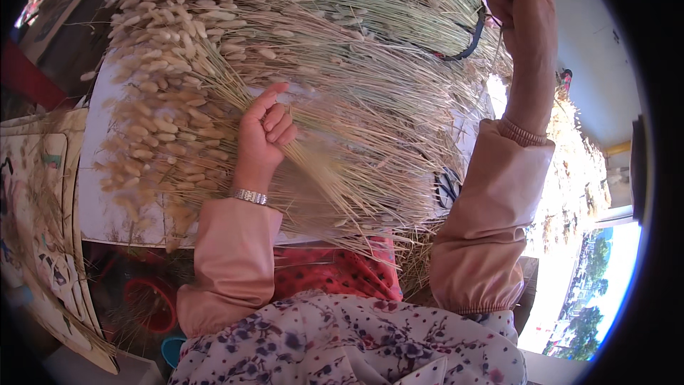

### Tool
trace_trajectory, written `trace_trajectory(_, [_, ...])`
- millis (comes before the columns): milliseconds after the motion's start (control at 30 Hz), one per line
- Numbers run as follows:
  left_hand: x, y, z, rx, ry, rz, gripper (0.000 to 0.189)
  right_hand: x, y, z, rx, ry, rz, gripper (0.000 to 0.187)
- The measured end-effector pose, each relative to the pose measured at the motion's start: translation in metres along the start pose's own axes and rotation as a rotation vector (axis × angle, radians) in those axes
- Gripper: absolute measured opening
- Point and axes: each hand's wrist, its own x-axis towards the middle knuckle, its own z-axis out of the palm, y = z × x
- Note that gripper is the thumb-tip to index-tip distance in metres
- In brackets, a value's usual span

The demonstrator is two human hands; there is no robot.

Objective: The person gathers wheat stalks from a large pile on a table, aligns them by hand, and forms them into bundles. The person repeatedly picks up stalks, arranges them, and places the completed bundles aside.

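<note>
My left hand (pixel 267 131) is closed around a bundle of dried bunny-tail grass (pixel 315 168). Its fluffy seed heads point to the upper left and its cut stems to the lower right. The forefinger sticks out along the stems. My right hand (pixel 523 8) is raised at the top right with curled fingers. Something small shows by its fingertips at the picture's edge, too cut off to identify. More bunny-tail grass (pixel 342 27) lies in a thick layer across the white tabletop (pixel 96 192), heads to the left. Below that hand, a dark strap (pixel 473 40) curves over the stems.
Dark-handled scissors or a similar tool (pixel 448 187) lie partly hidden at the stem ends. At left stands a worn printed board (pixel 40 224) with loose stalks. Under the table are a red bucket (pixel 168 310) and a blue container (pixel 172 352). Bright straw (pixel 572 171) lies at right.
</note>
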Motion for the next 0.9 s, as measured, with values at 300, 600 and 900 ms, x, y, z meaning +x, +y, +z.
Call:
trace_trajectory(300, [-0.002,-0.002,0.0,-0.016,-0.124,0.065,0.032,-0.012,0.045,0.136,0.337,-0.554,0.617,0.028])
trace_trajectory(600, [-0.006,-0.001,0.003,-0.082,-0.303,0.083,0.031,-0.036,0.082,0.234,0.469,-0.388,0.477,0.054])
trace_trajectory(900, [-0.007,0.004,-0.002,-0.144,-0.189,0.119,0.017,-0.027,0.108,0.146,0.021,-0.199,0.204,0.032])
